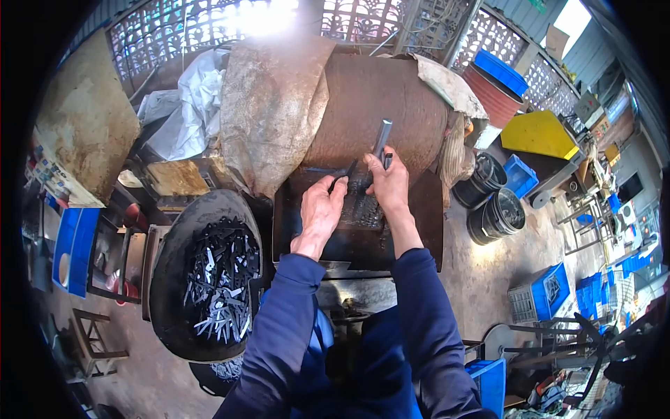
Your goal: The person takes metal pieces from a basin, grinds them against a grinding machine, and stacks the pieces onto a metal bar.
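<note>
- One slim, dark, narrow strip (351, 169) is pinched in my left hand (322, 209), thumb and fingertips drawn close together; its free end slants up toward my right.
- My right hand (392, 185) curls around a shiny grey metal bar (382, 136), whose upper end sticks out past my fingers, before a big brown rounded drum (391, 94).
- Both hands are near each other over a dark rectangular metal tray (287, 241); whether strip and bar touch, I cannot tell.
- Left of the tray, a deep black oval tub (169, 293) holds heaped black and silvery narrow pieces (220, 279).
- Two round black buckets (481, 227) are off to my right.
</note>
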Motion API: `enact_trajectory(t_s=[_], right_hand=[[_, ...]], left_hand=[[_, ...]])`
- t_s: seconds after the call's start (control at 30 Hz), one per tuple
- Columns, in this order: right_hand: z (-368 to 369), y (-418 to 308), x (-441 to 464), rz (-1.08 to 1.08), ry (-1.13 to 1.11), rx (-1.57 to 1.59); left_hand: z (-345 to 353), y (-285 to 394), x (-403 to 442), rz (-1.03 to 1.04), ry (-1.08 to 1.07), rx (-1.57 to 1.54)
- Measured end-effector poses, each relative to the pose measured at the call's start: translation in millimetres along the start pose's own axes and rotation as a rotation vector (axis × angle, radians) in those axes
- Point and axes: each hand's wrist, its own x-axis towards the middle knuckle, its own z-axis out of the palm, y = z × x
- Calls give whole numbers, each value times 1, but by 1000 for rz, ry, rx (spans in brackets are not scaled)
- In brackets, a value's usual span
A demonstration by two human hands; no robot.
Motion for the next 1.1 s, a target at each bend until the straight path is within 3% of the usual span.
enact_trajectory(t_s=[1.1], right_hand=[[-2,-1,5,14,-53,-1]], left_hand=[[16,-9,15,-37,10,-40]])
